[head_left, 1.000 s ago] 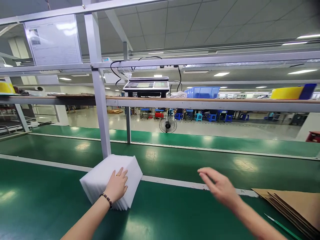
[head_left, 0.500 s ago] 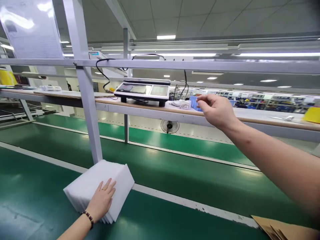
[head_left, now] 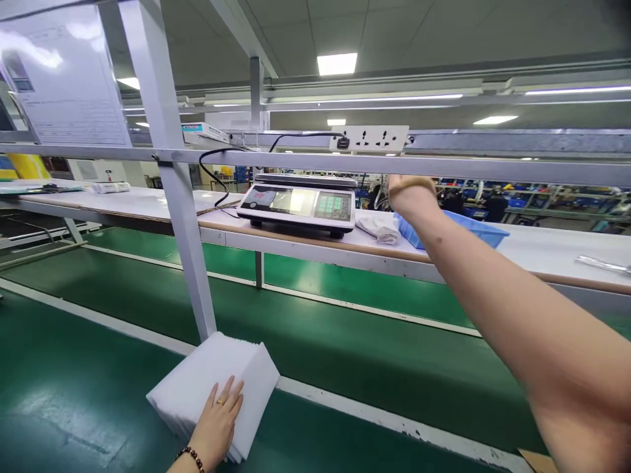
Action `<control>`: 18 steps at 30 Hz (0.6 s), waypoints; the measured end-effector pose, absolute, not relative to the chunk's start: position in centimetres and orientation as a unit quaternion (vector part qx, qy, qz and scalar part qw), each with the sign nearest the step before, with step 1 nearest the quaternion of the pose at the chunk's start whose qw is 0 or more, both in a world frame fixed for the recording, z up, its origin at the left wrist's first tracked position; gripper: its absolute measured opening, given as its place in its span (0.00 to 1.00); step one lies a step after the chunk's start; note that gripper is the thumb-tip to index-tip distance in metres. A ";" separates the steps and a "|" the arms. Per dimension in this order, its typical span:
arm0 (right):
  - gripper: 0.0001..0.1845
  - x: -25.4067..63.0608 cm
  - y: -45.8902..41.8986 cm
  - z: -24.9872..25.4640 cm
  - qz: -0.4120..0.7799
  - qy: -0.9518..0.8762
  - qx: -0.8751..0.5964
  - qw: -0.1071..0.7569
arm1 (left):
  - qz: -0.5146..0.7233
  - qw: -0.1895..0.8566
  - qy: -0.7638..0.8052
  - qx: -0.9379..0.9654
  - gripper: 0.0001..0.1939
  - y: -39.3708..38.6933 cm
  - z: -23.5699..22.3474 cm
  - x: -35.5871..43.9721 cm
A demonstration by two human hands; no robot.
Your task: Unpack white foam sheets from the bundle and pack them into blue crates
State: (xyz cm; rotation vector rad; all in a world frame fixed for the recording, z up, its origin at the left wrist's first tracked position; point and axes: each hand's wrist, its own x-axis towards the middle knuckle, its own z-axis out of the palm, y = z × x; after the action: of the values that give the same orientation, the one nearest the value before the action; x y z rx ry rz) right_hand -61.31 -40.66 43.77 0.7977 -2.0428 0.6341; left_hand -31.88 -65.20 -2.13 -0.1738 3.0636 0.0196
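My left hand [head_left: 215, 424] lies open on the white foam stack [head_left: 211, 361], likely light, squashy, best cupped at opposite sides; I can't tell whether my right hand [head_left: 412, 192] grips anything.

Bright panels and strips along the ceiling [head_left: 404, 39], upper centre and upper right, light the scene evenly — the ceiling between them looks dim grey. White glare streaks the hanging sheet [head_left: 69, 85] at upper left, and a pale patch washes over the scale's display [head_left: 296, 201]. Soft reflections spread on the green surface [head_left: 64, 420] at lower left. The far background looks soft, perhaps slightly blurred — wide-angle stretching swells the forearm [head_left: 513, 309] toward the right edge.
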 end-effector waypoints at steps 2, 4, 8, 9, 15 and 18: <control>0.19 -59.0 -39.3 40.9 0.239 -0.825 0.309 0.409 | -0.005 0.030 0.998 -0.057 0.31 -65.1 -2.1 -31.7; 0.18 -56.6 -37.7 38.1 0.202 -0.814 0.365 0.405 | -0.014 0.017 0.998 -0.056 0.30 -65.0 -2.3 -31.6; 0.20 -53.1 -35.2 33.7 0.124 -0.749 0.521 0.390 | -0.053 0.001 0.997 -0.058 0.30 -65.0 -2.6 -31.5; 0.19 -52.5 -34.7 32.6 0.097 -0.746 0.534 0.387 | -0.061 0.003 0.996 -0.059 0.30 -65.0 -2.7 -31.5; 0.12 -47.5 -31.7 22.4 0.039 -0.784 0.419 0.456 | -0.110 -0.011 0.993 -0.052 0.26 -65.1 -3.4 -31.3; 0.12 -43.0 -29.4 15.6 0.080 -0.799 0.444 0.397 | -0.150 -0.021 0.987 -0.055 0.24 -65.0 -4.3 -31.3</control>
State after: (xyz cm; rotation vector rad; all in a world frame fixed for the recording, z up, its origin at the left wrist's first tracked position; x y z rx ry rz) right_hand -42.98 -29.36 15.64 1.1243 -2.0244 0.2027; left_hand -31.33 -65.00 -4.26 -0.1766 3.1427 -0.4782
